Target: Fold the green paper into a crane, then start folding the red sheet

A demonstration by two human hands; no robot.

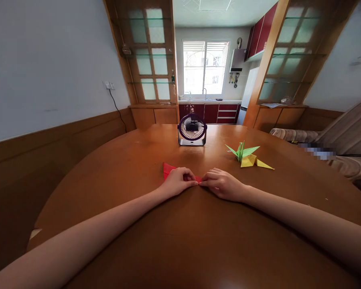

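Observation:
A piece of folded red paper (168, 170) lies on the brown wooden table (180, 241) in front of me. My left hand (178, 180) covers much of it, thumb and fingers pinched on the paper near its right end. From the other side my right hand (223, 184) pinches the same end, its fingertips nearly touching those of the left. A pointed red corner shows beyond the left hand; the rest of the paper is hidden. To the right rest a green paper crane (241, 152) and a yellow folded paper figure (250, 161), close together.
A small purple desk fan (192, 128) stands at the back of the table. A striped armchair (345, 132) is beyond the right edge. Wooden cabinets (153, 115) and a kitchen window (204, 68) are behind. A black cord (117, 108) hangs from a wall socket at left.

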